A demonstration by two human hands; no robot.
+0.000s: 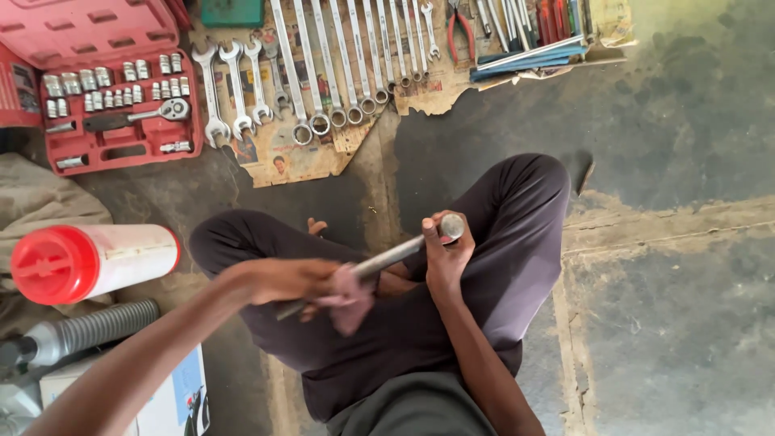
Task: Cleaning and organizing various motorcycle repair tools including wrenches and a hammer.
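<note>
- Steel rod (393,257) lies slantwise over the crossed legs of the seated person.
- Right hand (445,254) is wrapped around its upper end.
- Left hand (300,282), blurred, presses a pink cloth (351,296) around its lower part.
- Spanners (323,64) and a red socket case (113,89) lie on the floor beyond.
</note>
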